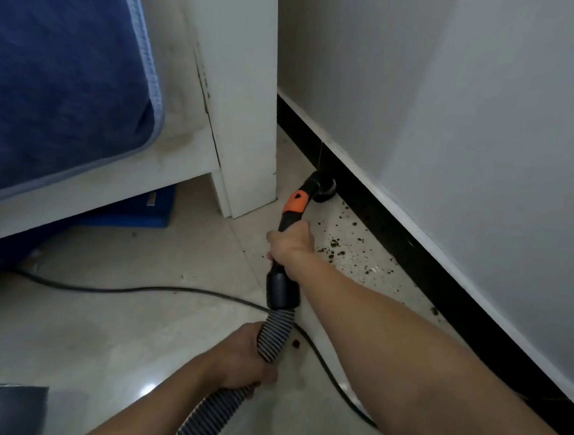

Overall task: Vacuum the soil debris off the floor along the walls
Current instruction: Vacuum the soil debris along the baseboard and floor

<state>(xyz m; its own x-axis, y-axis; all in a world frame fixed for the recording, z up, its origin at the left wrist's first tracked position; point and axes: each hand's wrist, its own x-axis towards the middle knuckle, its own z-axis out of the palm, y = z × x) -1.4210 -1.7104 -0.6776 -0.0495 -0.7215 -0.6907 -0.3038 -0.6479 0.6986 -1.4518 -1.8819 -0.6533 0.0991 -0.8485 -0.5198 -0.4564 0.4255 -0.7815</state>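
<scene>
Head view: right hand [290,243] wraps stiff black plastic vacuum wand [282,287], probably light, the steering point; left hand [243,358] grips soft ribbed grey hose [274,333].

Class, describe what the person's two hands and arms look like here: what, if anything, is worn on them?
The left hand and right hand are bare: no gloves, watch or bracelet show. The left forearm and right forearm are uncovered; no sleeve is in view.

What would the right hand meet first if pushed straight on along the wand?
Likely the black skirting board; the nozzle ahead of the right hand looks nearly against it, though depth is unclear.
</scene>
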